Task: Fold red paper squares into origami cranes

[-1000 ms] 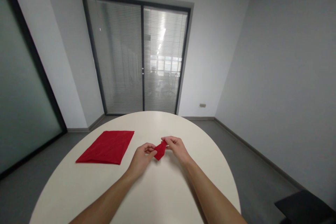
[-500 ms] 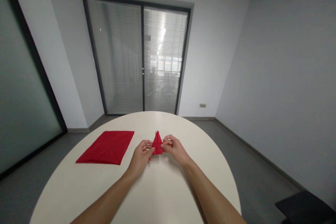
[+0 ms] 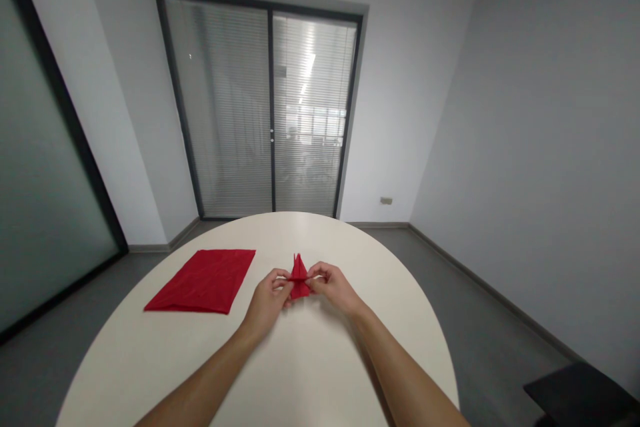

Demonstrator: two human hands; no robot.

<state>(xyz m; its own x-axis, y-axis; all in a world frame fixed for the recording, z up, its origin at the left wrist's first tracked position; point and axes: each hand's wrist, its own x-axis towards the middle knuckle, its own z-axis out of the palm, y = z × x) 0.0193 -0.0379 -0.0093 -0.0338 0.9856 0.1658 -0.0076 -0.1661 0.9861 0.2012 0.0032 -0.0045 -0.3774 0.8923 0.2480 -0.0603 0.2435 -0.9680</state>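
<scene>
A small piece of folded red paper [image 3: 299, 269] is held between both hands above the middle of the round table. Narrow points stick up at its far end, and a crosswise fold runs between my fingers. My left hand [image 3: 270, 293] pinches its left edge with thumb and fingers. On the other side, my right hand [image 3: 333, 285] pinches the right edge, thumb towards me. The fingertips cover parts of both edges. To the left lies a larger flat red sheet or stack of sheets [image 3: 205, 281], touched by neither hand.
The white round table [image 3: 280, 373] fills the lower middle. Beyond its far edge stand glass panels with blinds [image 3: 220, 113]. A dark flat object [image 3: 583, 390], perhaps a chair, is at the lower right. Plain walls rise on both sides.
The folded paper now shows a crosswise fold where its face was smoother before, and its tips have spread apart. My right hand has shifted slightly down and left.
</scene>
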